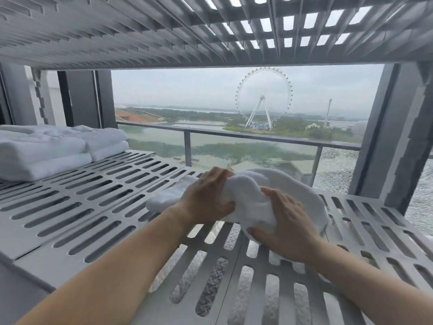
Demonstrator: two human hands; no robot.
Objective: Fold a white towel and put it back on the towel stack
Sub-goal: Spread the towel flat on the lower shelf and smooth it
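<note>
**White towel bunched between both hands on the slotted shelf**

The white towel (248, 198) is lying on the slotted metal shelf (22, 241), right of its middle and toward the back edge. Its long axis is running left to right, roughly along that back edge. Its left end is resting flat on the slots and pointing toward the shelf's left side, while its right part is humping up in a loose, rounded bulge.

The left hand (206, 198) is sitting on the towel left of centre, its fingers curling over and gripping a gathered fold. The right hand (285, 228) is holding the nearer right portion, with fingers lying over the top of the cloth and the thumb tucking under its near edge, so the towel is being pinched between them. Both forearms are reaching in over the shelf's front edge.

The towel stack (46, 148) is sitting at the back left corner, well apart from the towel in hand, with bare slotted metal lying between them. The stack's towels are lying folded, in layers.

An upper shelf (140, 31) of the same slotted metal is hanging low overhead. Beyond the back edge, a balcony railing (234, 134) with glass panels is crossing the view, and a Ferris wheel (264, 97) is standing far off past water and greenery.
</note>
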